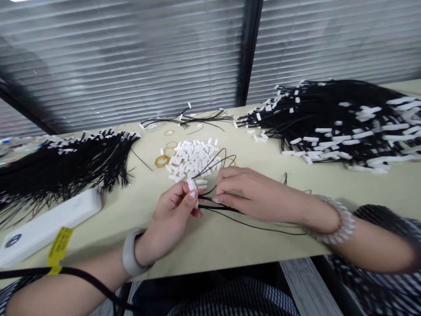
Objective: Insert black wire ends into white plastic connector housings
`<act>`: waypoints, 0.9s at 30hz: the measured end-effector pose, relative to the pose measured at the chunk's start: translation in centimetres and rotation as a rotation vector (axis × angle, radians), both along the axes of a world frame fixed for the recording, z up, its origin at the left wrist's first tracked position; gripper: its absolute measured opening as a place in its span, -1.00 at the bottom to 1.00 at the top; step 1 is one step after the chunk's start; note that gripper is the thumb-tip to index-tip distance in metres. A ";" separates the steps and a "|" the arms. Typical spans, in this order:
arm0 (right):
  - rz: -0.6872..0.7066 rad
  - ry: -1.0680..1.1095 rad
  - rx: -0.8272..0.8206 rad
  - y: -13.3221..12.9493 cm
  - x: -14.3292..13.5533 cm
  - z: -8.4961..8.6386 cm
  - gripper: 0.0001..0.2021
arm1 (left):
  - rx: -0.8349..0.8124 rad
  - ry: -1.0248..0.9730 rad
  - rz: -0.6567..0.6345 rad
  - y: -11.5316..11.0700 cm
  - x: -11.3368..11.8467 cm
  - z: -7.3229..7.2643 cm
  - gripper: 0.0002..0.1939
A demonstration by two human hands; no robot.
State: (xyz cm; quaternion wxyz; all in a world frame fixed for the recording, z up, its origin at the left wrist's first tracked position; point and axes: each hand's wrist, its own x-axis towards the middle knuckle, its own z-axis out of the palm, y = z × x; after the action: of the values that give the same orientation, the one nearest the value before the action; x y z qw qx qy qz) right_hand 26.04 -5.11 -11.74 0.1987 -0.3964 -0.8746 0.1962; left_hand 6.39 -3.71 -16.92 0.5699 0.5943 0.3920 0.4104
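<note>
Near the front middle of the table, my left hand (pixel 176 213) pinches a white connector (pixel 191 185) between thumb and fingers. Black wires (pixel 219 207) run rightward from the connector to my right hand (pixel 243 191), whose fingers are closed round them. Some thin wires loop up above my right hand, and one trails right along the table. Just behind my left hand lies a pile of small white connectors (pixel 192 159). My right fingertips are partly hidden by the hand itself.
Black wire bundles with white ends lie at left (pixel 69 169) and right (pixel 332 116). Yellow rings (pixel 162 161) sit beside the pile. A white power bank (pixel 52 224) lies front left. A black cable with a yellow tag (pixel 60 249) crosses my left forearm. Blinds stand behind the table.
</note>
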 end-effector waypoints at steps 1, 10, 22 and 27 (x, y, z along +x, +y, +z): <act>-0.017 -0.007 0.007 0.0 -0.1 -0.1 -0.77 | 0.010 0.005 -0.006 0.0 0.0 0.0 -0.82; 0.023 -0.434 0.440 0.2 0.6 -0.4 -0.86 | -0.035 0.013 -0.018 -0.1 0.4 0.1 -0.81; -0.240 -0.088 0.864 0.3 6.4 3.6 -0.90 | -0.194 -0.143 0.159 0.4 1.0 0.7 -0.78; 0.298 0.216 -0.037 -0.5 8.4 4.7 -0.81 | -0.196 -0.170 0.166 0.6 1.0 0.6 -0.80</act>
State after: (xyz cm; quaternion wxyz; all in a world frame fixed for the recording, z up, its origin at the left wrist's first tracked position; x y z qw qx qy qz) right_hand 34.48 -5.65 -7.08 0.2529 -0.2425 -0.8934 0.2812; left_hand 7.43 -3.16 -16.29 0.6202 0.4645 0.4284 0.4648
